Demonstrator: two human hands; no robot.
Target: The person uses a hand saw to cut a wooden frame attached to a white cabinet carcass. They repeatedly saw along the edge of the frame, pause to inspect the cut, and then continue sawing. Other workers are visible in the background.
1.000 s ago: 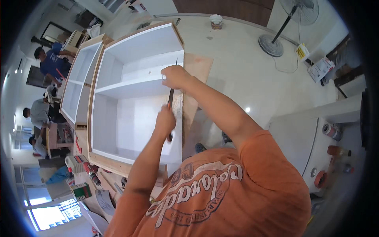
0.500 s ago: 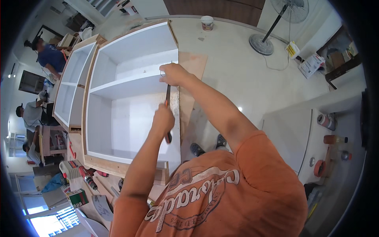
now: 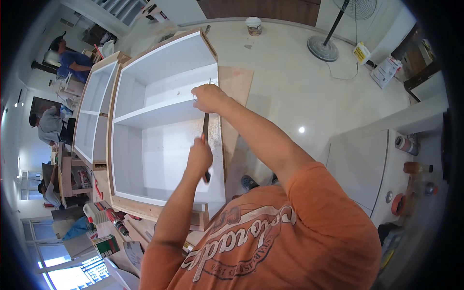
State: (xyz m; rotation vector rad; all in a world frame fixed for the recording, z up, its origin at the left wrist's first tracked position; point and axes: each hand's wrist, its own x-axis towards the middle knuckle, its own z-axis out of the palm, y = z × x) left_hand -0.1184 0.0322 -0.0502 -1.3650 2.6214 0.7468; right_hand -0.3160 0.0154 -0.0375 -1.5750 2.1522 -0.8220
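A white-lined open cabinet carcass (image 3: 129,164) lies in front of me with a divider (image 3: 157,110) across it. Over its right edge, both my hands hold a long, narrow, dark file (image 3: 206,126) with an orange and black handle. My left hand (image 3: 199,157) is closed round the handle, whose black end sticks out below the fist. Farther up, my right hand (image 3: 209,98) grips the far part of the blade beside the divider's end. A thin tip shows beyond its fingers. Where the blade meets the edge is hidden by the right hand.
A second white-lined cabinet (image 3: 93,113) stands to the left. A red drill (image 3: 116,221) and a green box (image 3: 106,245) lie on the bench at lower left. Several people work at far left. A fan (image 3: 323,49) and a white bucket (image 3: 253,26) stand on the floor ahead.
The view has shifted slightly. Both hands keep their hold on the file, and my right hand sits a little farther left. At far left, the person in blue has changed posture.
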